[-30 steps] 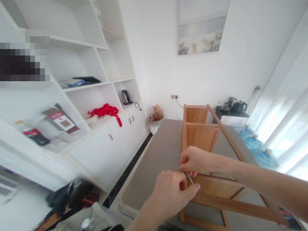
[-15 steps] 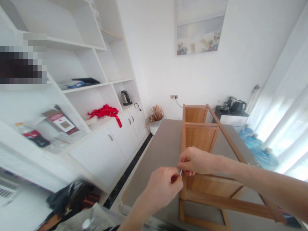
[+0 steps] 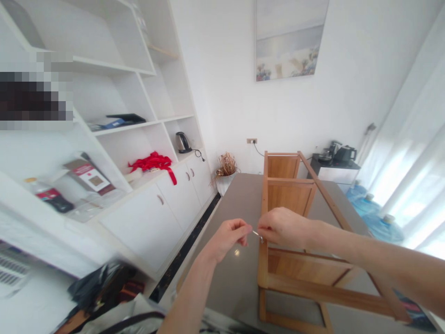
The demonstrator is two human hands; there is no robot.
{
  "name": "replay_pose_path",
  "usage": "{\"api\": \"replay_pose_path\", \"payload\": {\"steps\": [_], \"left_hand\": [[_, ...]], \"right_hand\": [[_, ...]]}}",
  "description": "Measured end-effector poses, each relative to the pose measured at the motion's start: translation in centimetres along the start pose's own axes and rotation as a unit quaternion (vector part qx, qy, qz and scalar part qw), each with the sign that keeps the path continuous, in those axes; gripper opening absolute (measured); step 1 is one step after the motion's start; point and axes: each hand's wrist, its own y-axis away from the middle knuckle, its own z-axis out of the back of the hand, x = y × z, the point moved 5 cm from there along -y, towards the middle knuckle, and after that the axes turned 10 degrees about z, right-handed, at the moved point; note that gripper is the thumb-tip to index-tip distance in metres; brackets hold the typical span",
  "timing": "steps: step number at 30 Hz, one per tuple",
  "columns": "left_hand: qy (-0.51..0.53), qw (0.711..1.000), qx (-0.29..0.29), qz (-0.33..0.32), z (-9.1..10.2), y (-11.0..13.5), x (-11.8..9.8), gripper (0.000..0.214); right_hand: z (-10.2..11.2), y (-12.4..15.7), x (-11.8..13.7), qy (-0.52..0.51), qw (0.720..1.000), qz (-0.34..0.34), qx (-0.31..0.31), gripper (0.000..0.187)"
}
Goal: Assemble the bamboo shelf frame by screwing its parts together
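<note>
A wooden frame (image 3: 292, 288) with slatted or panelled shelves lies on its side on the grey-brown table (image 3: 227, 204). My left hand (image 3: 225, 237) pinches the outer end of a thin metal hex key (image 3: 256, 234). The key's other end meets the near wooden rail, where a small shiny bit of metal shows. My right hand (image 3: 283, 226) is closed at that rail, its fingertips right beside the key's inner end. What they grip is hidden behind the fingers.
White shelves (image 3: 146, 123) and cupboards line the left side, holding a cola bottle (image 3: 52, 195), red cloth (image 3: 151, 161) and a kettle (image 3: 182, 142). Blue water bottles (image 3: 380, 225) stand right of the table. A person's blurred head shows at far left.
My left hand has moved up and away from the rail, and the hex key now points out to the left. My right hand stays at the rail, slightly higher.
</note>
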Motion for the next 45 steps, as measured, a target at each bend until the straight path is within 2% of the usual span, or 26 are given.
{"api": "replay_pose_path", "payload": {"steps": [2,5,10,13,16,20,23,25,28,30,33,37,41,45], "left_hand": [[0.034,0.999,0.035,0.007,-0.4,-0.8,0.0,0.028],[0.047,0.997,0.062,0.019,-1.1,-2.0,-0.3,0.025],[0.048,0.995,0.080,0.036,-2.4,-3.3,-0.7,0.030],[0.037,0.996,0.072,0.028,-2.8,-3.3,-0.6,0.031],[-0.007,1.000,0.026,0.006,-2.4,-2.6,-0.3,0.028],[-0.084,0.996,-0.032,-0.020,-1.6,-0.7,-0.1,0.026],[-0.135,0.988,-0.067,-0.018,-1.3,1.5,-0.3,0.028],[-0.167,0.982,-0.092,-0.016,-1.5,3.3,-0.7,0.031],[-0.241,0.961,-0.132,-0.023,-2.7,5.7,-1.5,0.041],[-0.303,0.939,-0.159,-0.036,-4.0,6.7,-1.9,0.046],[-0.367,0.910,-0.178,-0.078,-5.9,7.0,-2.0,0.043],[-0.405,0.887,-0.190,-0.110,-6.6,6.7,-2.0,0.026],[-0.451,0.868,-0.188,-0.086,-5.6,7.2,-2.3,0.025],[-0.423,0.885,-0.183,-0.065,-3.4,7.3,-2.4,0.030]], "right_hand": [[0.5,0.1,0.9,0.085,0.995,0.061,0.001,0.023],[0.6,0.5,2.0,0.153,0.976,0.150,0.028,0.023],[0.6,0.5,2.1,0.184,0.965,0.185,0.028,0.026],[0.5,0.3,2.0,0.178,0.968,0.176,0.032,0.023],[0.4,0.0,1.8,0.140,0.980,0.135,0.049,0.019],[0.2,-0.7,1.5,0.042,0.995,0.060,0.063,0.021],[-0.2,-1.0,0.8,-0.038,0.996,-0.008,0.079,0.019],[-0.7,-0.9,0.2,-0.117,0.986,-0.062,0.098,0.019],[-1.6,-0.7,-0.5,-0.244,0.956,-0.115,0.116,0.019],[-2.0,-0.6,-0.7,-0.291,0.941,-0.135,0.107,0.018],[-2.3,-0.5,-0.8,-0.319,0.931,-0.158,0.084,0.018],[-2.2,-0.2,-0.4,-0.311,0.935,-0.152,0.078,0.023],[-0.9,0.0,0.4,-0.173,0.982,-0.059,0.057,0.028],[-0.2,0.1,0.9,-0.062,0.997,0.012,0.034,0.028]]}}
